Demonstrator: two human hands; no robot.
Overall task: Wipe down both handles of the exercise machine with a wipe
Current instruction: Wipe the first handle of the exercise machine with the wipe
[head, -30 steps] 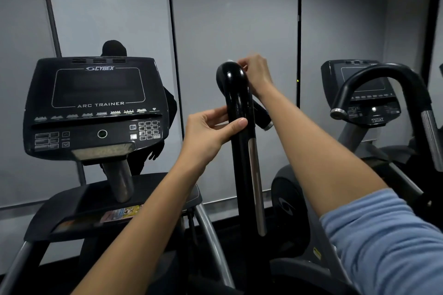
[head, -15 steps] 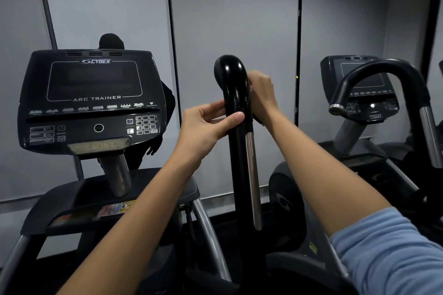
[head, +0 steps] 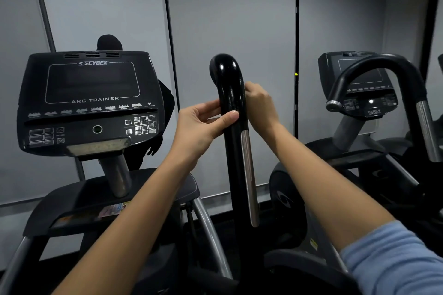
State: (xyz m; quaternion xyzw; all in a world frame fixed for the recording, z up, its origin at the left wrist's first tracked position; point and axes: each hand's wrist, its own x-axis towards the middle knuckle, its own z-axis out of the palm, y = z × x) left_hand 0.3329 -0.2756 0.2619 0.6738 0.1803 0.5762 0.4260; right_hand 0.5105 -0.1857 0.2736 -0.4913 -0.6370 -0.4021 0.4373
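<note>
Handle: the glossy black handle (head: 231, 103) stands upright at dead centre, its curved top hooking toward eleven o'clock, a silver strip (head: 248, 175) running down its right edge.
Left hand: the left hand (head: 203, 124) comes in from seven o'clock and takes the handle just below the bend, thumb laid across the front, fingers reaching round the far side, a loose clasp and not a tight squeeze.
Right hand: the right hand (head: 260, 105) sits at three o'clock of the handle, tucked behind it and touching; its fingers are curled toward the post, but whether they pinch anything I cannot tell.
Wipe: I can't spot one from here; if there is a wipe, it is hidden behind the handle under that right hand.
Other handle: the machine's second one shows only as a dark knob (head: 109, 42) at eleven o'clock, above the console (head: 93, 100), untouched.
Neighbour: another machine (head: 374, 93) stands at two o'clock, well apart.
Stage: my guess, working the upper part of this first handle.
Risk one: the lower stretch beside the silver strip gets skipped if the hands stay up near the bend.
Risk two: the handle is a swinging arm, I'd judge; a hard push could rock it away and break contact.
Risk three: the far handle gets forgotten altogether.
</note>
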